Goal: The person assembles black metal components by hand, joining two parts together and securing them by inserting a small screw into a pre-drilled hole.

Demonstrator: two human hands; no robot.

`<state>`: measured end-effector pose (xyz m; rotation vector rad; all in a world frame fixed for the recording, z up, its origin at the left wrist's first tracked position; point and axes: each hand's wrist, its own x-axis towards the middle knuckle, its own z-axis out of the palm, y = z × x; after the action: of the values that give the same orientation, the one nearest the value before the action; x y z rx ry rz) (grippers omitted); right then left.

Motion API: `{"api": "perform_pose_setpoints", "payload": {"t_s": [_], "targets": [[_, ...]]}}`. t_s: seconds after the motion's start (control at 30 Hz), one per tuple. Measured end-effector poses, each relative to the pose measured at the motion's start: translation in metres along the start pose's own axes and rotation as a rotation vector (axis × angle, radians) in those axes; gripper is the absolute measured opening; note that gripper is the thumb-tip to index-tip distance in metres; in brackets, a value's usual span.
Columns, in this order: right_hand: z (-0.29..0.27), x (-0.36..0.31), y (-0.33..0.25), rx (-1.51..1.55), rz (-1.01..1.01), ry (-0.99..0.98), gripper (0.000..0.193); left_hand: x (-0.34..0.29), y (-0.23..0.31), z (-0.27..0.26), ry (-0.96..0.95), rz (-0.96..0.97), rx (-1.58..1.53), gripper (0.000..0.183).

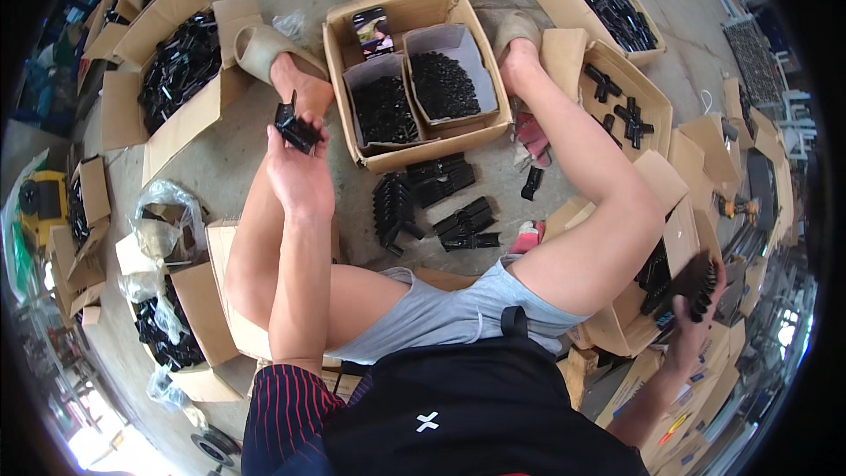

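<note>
My left hand [300,167] is raised over my left knee, fingers closed around a black plastic part [298,134] with a thin piece sticking up. Out at the right, my right hand [692,326] grips a row of black plastic parts [699,286] with ridged edges, beside a cardboard box [621,322] of similar pieces. On the floor between my legs lie several stacks of black parts [443,180]. Beyond them stands an open carton [421,154] holding two bins of small black pieces [443,85]. A phone [373,33] with a lit screen leans inside that carton.
More open boxes of black parts stand around me, including one at far left [181,70], one at far right [614,11] and one at near left [167,326]. A box with a few tee-shaped pieces [633,122] is right of my leg. Pink-and-white gloves [531,139] lie nearby.
</note>
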<state>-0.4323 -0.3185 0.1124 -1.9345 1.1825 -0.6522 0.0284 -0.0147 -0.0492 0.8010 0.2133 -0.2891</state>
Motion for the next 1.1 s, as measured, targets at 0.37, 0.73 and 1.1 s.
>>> {"api": "perform_pose_setpoints", "payload": {"t_s": [0.37, 0.73, 1.1], "targets": [[0.384, -0.039, -0.049, -0.396, -0.611, -0.872, 0.097, -0.008, 0.024, 0.008, -0.095, 0.076, -0.083, 0.026], [0.428, -0.063, 0.004, -0.537, -1.160, -0.911, 0.052, -0.007, 0.025, 0.006, 0.021, -0.059, -0.080, 0.024], [0.420, -0.059, 0.039, -0.441, -1.239, -0.854, 0.028, -0.005, -0.003, -0.002, 0.041, -0.103, -0.084, 0.032]]}}
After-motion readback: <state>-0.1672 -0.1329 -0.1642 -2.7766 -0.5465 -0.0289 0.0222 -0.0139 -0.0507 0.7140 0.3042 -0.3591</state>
